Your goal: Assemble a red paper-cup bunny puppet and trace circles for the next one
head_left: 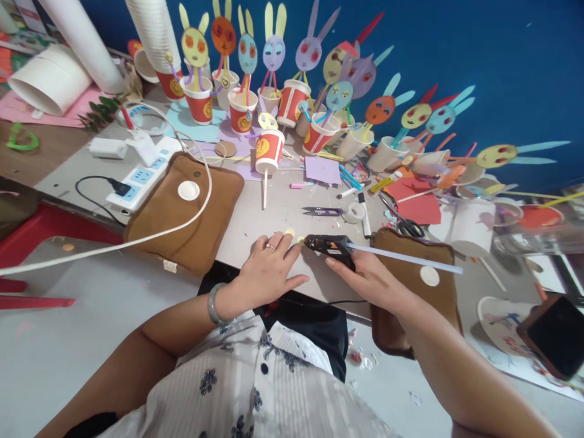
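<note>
My right hand (367,274) grips a black glue gun (329,244) with a long clear glue stick (406,257) out of its back. The gun's nozzle points left, at a small yellow paper disc (301,239) on the table. My left hand (272,267) lies palm down with its fingers spread, just left of the nozzle. Another small yellow disc (291,232) is at its fingertips. Beyond my hands, a red and white paper cup (269,149) with a white stick and a small yellow rabbit face rests on the table.
Rabbit-faced paper cups (199,100) line the back wall. Purple snips (323,212), a tape roll (355,212) and black scissors (410,227) lie beyond the gun. Brown pads (219,194) flank my hands. A power strip (143,179) and white cable are at left, a dark phone-like object (554,337) at right.
</note>
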`<state>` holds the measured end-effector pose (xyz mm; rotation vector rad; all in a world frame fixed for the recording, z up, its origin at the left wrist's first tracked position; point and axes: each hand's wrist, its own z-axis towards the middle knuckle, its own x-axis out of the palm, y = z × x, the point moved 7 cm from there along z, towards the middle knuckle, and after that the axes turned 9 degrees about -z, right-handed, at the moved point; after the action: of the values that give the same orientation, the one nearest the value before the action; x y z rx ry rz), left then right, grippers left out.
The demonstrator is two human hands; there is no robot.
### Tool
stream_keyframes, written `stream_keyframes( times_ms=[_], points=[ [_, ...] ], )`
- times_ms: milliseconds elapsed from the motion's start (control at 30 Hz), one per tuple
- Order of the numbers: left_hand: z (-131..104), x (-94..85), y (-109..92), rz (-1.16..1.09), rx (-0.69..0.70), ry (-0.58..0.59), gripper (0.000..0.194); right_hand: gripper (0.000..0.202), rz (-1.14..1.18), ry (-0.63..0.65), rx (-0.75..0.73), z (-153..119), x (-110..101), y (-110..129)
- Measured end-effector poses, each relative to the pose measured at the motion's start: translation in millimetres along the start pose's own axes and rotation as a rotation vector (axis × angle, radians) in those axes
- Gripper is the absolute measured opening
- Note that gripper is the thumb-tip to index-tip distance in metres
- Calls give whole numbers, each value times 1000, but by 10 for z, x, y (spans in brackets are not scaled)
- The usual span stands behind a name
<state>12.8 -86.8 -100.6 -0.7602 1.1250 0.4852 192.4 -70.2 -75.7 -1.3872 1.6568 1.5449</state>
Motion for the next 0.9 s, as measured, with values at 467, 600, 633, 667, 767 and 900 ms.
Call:
stream_keyframes(
  times_ms=[467,600,633,667,767,900],
  points=[
    [8,-8,-4,-1,-4,7,59,45,-70,50,45,1,-20,14],
    [9,-16,-1,-4,-5,9,59,42,-72,49,65,-1,-30,15],
    [9,-17,-1,-4,-4,12,59,42,-70,56,62,-2,-27,16],
    [10,-17,-1,-5,-3,15,59,42,-69,59,58,-3,-27,17],
    [11,-19,-2,-7,0,20,59,41,-67,56,39,2,-32,20],
    [10,-16,1,-10,-6,22,59,48,-84,62,55,14,-31,-2]
  ],
)
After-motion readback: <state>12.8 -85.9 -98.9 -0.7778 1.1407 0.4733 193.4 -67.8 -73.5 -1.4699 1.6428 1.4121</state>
